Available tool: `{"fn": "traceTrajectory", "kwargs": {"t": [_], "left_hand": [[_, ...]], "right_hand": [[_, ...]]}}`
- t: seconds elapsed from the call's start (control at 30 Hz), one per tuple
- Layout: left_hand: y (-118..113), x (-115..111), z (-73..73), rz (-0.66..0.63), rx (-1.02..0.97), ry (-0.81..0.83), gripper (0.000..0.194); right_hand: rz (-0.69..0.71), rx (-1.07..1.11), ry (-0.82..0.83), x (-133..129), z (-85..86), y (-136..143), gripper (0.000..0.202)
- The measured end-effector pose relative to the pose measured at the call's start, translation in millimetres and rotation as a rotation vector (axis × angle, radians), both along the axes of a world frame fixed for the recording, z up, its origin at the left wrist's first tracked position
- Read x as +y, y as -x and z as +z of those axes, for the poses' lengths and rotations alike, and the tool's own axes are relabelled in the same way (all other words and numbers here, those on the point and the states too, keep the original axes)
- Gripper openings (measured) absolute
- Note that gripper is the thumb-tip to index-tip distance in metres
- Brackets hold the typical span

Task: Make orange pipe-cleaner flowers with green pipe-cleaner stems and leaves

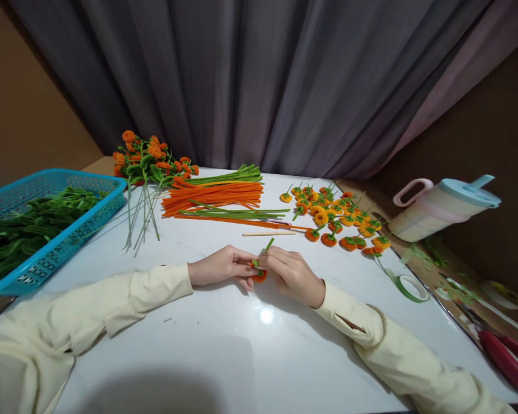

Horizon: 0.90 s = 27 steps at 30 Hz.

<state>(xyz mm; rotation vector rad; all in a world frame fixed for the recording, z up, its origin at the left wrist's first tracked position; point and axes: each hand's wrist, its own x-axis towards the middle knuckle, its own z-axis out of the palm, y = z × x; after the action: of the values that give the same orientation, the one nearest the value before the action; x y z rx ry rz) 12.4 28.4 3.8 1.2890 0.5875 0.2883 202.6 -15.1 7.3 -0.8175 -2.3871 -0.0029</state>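
Observation:
Close together above the white table, both of my hands work on one small orange pipe-cleaner flower (260,276). My left hand (224,266) pinches the flower from the side, thumb and fingers closed at its edge. Over its top, my right hand (294,275) is closed on a green pipe cleaner (270,244), whose end sticks up past the fingers. The exact join between green piece and flower is hidden by the fingertips. Just beyond the hands lies a thin wooden stick (268,234).
Orange pipe cleaners (216,195) and green ones (242,174) lie behind. Finished flower heads (322,218) spread at right, near green tape (412,288), a tumbler (444,207) and red-handled pliers (505,356). At left are a blue basket (69,250) of leaves and stemmed orange flowers (155,150).

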Motion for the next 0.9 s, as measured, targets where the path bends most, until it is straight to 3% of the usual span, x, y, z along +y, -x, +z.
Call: {"fn": "traceTrajectory", "kwargs": {"t": [0.2, 0.33, 0.47, 0.63, 0.73, 0.9], "left_hand": [[1.6, 1.8, 3.3, -0.045, -0.060, 0.020, 0.023], [3.7, 5.4, 4.9, -0.093, -0.091, 0.085, 0.027], [5.6, 7.1, 3.5, -0.132, -0.120, 0.110, 0.034], [6.9, 6.9, 0.6, -0.147, -0.142, 0.107, 0.035], [7.3, 7.0, -0.7, -0.136, -0.165, 0.121, 0.035], [6.4, 6.2, -1.7, -0.112, -0.202, 0.131, 0.036]], "right_hand": [[0.029, 0.118, 0.082, 5.3, 10.5, -3.2, 0.011], [-0.052, 0.200, 0.085, 23.1, 21.4, -22.0, 0.010], [-0.071, -0.028, 0.158, 50.4, 17.3, -36.1, 0.015], [-0.035, -0.305, 0.207, 73.5, 3.5, -26.7, 0.026], [-0.122, -0.434, 0.229, 77.6, 3.1, -17.0, 0.034], [-0.254, -0.517, 0.323, 69.9, 7.0, -19.7, 0.025]]}}
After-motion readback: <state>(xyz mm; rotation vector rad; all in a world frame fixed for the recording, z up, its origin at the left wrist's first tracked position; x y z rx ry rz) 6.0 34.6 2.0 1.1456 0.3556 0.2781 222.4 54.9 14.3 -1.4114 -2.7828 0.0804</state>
